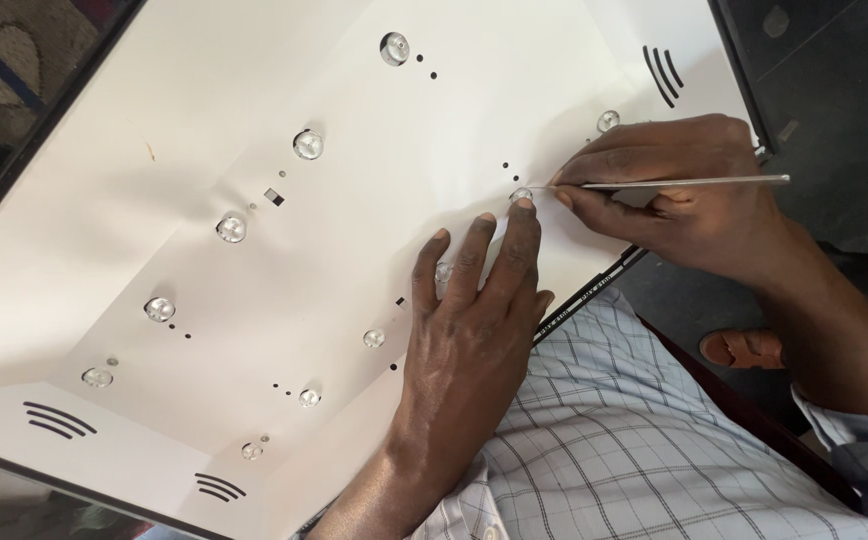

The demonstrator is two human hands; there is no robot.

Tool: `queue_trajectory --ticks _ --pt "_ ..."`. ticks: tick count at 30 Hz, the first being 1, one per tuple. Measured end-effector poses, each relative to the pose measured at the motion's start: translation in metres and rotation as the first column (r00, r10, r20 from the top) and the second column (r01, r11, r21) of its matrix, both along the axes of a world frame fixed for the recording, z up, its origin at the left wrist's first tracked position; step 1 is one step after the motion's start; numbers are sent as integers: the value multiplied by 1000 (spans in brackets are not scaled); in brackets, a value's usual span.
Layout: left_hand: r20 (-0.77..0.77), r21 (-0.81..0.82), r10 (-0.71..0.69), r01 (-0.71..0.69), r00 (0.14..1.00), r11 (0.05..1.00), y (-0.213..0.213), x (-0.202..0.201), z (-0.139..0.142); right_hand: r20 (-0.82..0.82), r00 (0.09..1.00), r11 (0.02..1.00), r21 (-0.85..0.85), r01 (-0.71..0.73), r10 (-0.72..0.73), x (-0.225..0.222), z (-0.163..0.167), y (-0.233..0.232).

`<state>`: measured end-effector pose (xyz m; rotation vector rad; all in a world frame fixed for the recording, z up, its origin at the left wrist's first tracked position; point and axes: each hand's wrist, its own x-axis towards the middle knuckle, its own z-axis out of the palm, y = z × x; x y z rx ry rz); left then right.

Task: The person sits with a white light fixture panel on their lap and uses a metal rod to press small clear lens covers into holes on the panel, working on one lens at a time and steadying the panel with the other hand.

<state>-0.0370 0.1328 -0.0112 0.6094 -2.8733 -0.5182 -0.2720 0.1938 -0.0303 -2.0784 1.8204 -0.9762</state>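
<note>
Spread beneath both hands: a large white reflector sheet (254, 270) in a thin black frame (594, 295), dotted with two rows of clear dome lenses. Lying flat on it, palm down, the left hand (469, 340), fingers loosely extended and gripping nothing, middle fingertip (525, 205) touching one small lens (521, 194). Just beyond that fingertip, the right hand (679, 195), curled closed around a slim metal tool (674, 183), pinched between thumb and forefinger, its point meeting the same lens, its far end jutting out past the knuckles. Under the left palm's fingers, another lens (443, 271) partly covered. Near the left wrist, a checked shirt (634, 430).
</note>
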Motion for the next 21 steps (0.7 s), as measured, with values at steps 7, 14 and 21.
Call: queue_trajectory --ticks 7,14,21 --pt "-7 41 15 -15 1000 999 -1 -2 1 8 1000 1000 -17 -13 13 -3 -1 -2" --pt "-16 38 11 -11 1000 999 0 -1 2 2 1000 1000 -4 -12 12 -1 0 -1" --pt "-6 32 8 -8 1000 999 -1 -2 -1 -2 1000 1000 21 7 -7 1 0 1"
